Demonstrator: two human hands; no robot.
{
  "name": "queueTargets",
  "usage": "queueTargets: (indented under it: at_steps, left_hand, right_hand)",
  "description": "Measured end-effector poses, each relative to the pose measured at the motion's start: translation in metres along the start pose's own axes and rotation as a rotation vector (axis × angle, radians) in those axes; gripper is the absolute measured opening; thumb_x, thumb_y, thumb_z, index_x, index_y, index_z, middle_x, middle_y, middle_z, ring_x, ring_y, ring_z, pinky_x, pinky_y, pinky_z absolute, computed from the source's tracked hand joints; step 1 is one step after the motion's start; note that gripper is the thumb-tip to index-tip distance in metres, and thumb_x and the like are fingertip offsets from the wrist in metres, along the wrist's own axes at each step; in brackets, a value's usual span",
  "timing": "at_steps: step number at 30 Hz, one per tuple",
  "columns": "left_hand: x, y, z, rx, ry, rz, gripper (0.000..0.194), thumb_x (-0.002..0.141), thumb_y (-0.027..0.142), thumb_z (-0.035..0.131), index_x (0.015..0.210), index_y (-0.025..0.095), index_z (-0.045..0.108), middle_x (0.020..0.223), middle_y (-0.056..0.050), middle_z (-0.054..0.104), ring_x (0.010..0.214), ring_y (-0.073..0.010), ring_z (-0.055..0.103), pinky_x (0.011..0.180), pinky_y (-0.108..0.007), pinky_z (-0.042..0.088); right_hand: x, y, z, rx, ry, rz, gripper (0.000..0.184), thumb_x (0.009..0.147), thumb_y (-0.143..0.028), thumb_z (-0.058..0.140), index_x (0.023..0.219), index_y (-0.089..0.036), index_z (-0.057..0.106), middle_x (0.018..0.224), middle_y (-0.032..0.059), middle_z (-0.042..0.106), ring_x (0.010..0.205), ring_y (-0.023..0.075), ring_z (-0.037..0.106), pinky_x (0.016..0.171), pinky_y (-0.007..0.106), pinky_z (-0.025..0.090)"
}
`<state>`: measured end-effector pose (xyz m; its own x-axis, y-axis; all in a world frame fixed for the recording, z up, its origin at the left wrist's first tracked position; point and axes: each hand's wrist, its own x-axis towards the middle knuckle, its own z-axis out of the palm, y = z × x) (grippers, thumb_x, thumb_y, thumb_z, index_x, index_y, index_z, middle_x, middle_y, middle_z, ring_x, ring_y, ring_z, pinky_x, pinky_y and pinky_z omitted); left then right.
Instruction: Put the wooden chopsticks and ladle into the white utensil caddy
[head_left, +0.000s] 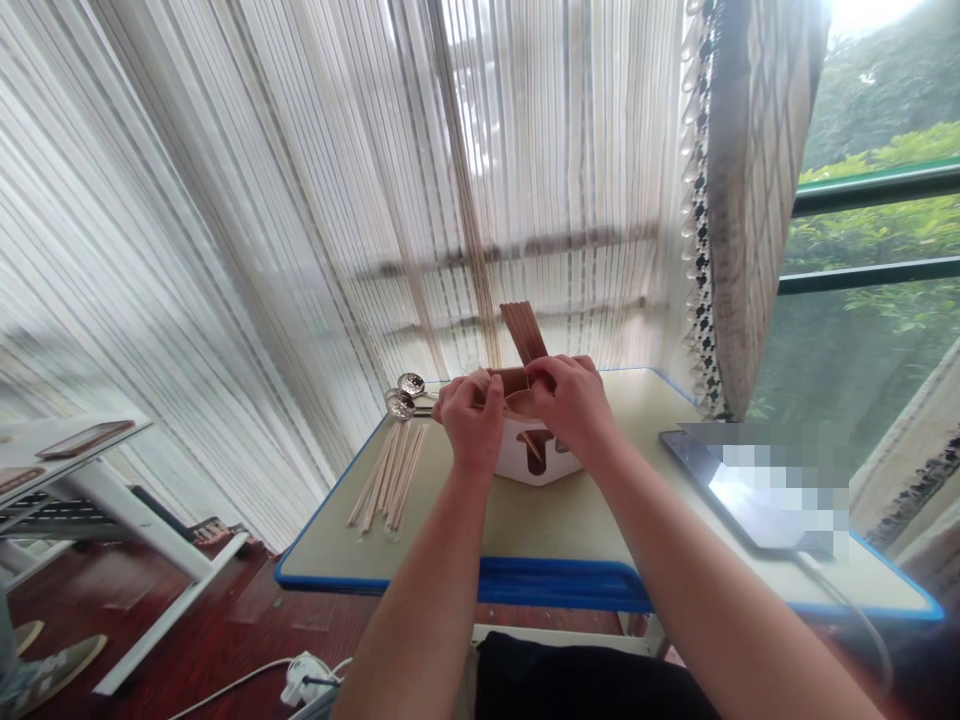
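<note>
A white container with a dark cut-out in its front and brown pieces inside its top stands on the table between my hands. From behind it rises a brown ridged piece, like several thin sticks side by side. My left hand is closed at the container's left rim, its fingers curled; what they grip is hidden. On the right rim, close to the foot of the ridged piece, my right hand pinches something I cannot make out. Metal slotted spoons lie left of my left hand, their handles running towards it.
Several plastic-wrapped pairs of chopsticks lie on the blue-edged table at left. A tablet with a cable lies at right. Sheer curtains hang behind. A power strip is on the floor; a person's shoe shows at left.
</note>
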<state>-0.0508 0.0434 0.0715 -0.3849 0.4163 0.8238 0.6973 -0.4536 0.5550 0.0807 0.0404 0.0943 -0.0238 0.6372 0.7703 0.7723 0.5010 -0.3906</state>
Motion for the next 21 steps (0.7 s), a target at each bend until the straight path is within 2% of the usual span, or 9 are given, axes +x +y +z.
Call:
queueTargets:
  at_steps: [3, 5, 7, 9, 11, 14, 17, 19, 21]
  left_hand:
    - [-0.001, 0.002, -0.001, -0.032, 0.046, -0.012, 0.022, 0.08, 0.038, 0.054, 0.076, 0.019, 0.063, 0.077, -0.003, 0.061, 0.081, -0.0176, 0.054, 0.079, -0.032, 0.04]
    - [-0.001, 0.004, -0.006, -0.051, 0.124, 0.006, 0.028, 0.082, 0.04, 0.051, 0.094, 0.018, 0.062, 0.087, -0.006, 0.061, 0.087, -0.0187, 0.054, 0.084, -0.034, 0.039]
    - [0.001, 0.003, -0.018, -0.049, 0.209, 0.059, 0.035, 0.085, 0.041, 0.045, 0.107, 0.016, 0.058, 0.092, -0.008, 0.059, 0.091, -0.0192, 0.053, 0.087, -0.035, 0.037]
    - [0.004, -0.004, -0.036, 0.014, 0.226, 0.134, 0.038, 0.086, 0.041, 0.043, 0.111, 0.015, 0.055, 0.096, -0.009, 0.058, 0.094, -0.0203, 0.052, 0.089, -0.037, 0.035]
    - [0.003, -0.019, -0.059, 0.157, 0.158, 0.173, 0.036, 0.085, 0.04, 0.045, 0.109, 0.016, 0.056, 0.097, -0.01, 0.059, 0.097, -0.0223, 0.051, 0.091, -0.038, 0.033]
    - [-0.009, -0.049, -0.093, 0.415, -0.001, 0.131, 0.03, 0.083, 0.037, 0.049, 0.103, 0.018, 0.059, 0.097, -0.01, 0.06, 0.096, -0.025, 0.051, 0.089, -0.04, 0.033]
    - [-0.031, -0.073, -0.116, 0.609, -0.216, 0.106, 0.037, 0.079, 0.039, 0.053, 0.109, 0.017, 0.057, 0.096, -0.012, 0.06, 0.094, -0.0268, 0.051, 0.087, -0.042, 0.035]
    - [-0.043, -0.08, -0.121, 0.717, -0.338, 0.065, 0.041, 0.076, 0.044, 0.057, 0.107, 0.017, 0.058, 0.098, -0.014, 0.06, 0.096, -0.0283, 0.05, 0.085, -0.042, 0.036]
    - [-0.049, -0.084, -0.119, 0.835, -0.436, -0.005, 0.033, 0.076, 0.041, 0.056, 0.098, 0.016, 0.061, 0.097, -0.014, 0.06, 0.097, -0.0293, 0.049, 0.083, -0.042, 0.036]
  right_hand:
    - [-0.001, -0.001, 0.0, 0.006, 0.02, -0.025, 0.025, 0.077, -0.016, 0.045, 0.09, -0.021, 0.066, 0.09, 0.0044, 0.067, 0.09, 0.0244, 0.049, 0.084, 0.037, 0.038]
    - [-0.003, -0.004, -0.001, 0.01, 0.053, -0.049, 0.026, 0.077, -0.015, 0.044, 0.093, -0.021, 0.064, 0.093, 0.005, 0.066, 0.091, 0.0244, 0.049, 0.086, 0.037, 0.038]
    - [-0.007, -0.008, -0.003, 0.011, 0.109, -0.08, 0.029, 0.078, -0.013, 0.042, 0.098, -0.02, 0.063, 0.098, 0.006, 0.063, 0.094, 0.0242, 0.049, 0.088, 0.038, 0.038]
    - [-0.013, -0.015, -0.005, 0.026, 0.182, -0.14, 0.031, 0.079, -0.013, 0.041, 0.102, -0.021, 0.06, 0.105, 0.0074, 0.06, 0.098, 0.0242, 0.05, 0.089, 0.04, 0.037]
    - [-0.022, -0.023, -0.004, 0.081, 0.247, -0.243, 0.031, 0.078, -0.013, 0.043, 0.105, -0.022, 0.057, 0.108, 0.0086, 0.057, 0.102, 0.0237, 0.05, 0.09, 0.04, 0.038]
    - [-0.042, -0.039, 0.007, 0.212, 0.265, -0.422, 0.032, 0.076, -0.012, 0.047, 0.105, -0.023, 0.054, 0.105, 0.0091, 0.057, 0.098, 0.0221, 0.053, 0.087, 0.038, 0.042]
    - [-0.065, -0.055, 0.03, 0.324, 0.131, -0.54, 0.036, 0.075, -0.01, 0.048, 0.109, -0.023, 0.05, 0.103, 0.0089, 0.058, 0.093, 0.021, 0.055, 0.082, 0.036, 0.046]
    - [-0.078, -0.064, 0.048, 0.371, -0.001, -0.54, 0.038, 0.076, -0.01, 0.046, 0.112, -0.022, 0.048, 0.104, 0.0089, 0.059, 0.094, 0.0206, 0.056, 0.08, 0.034, 0.048]
    - [-0.088, -0.069, 0.067, 0.39, -0.138, -0.487, 0.038, 0.078, -0.011, 0.042, 0.114, -0.02, 0.047, 0.105, 0.0092, 0.059, 0.095, 0.0205, 0.057, 0.08, 0.035, 0.049]
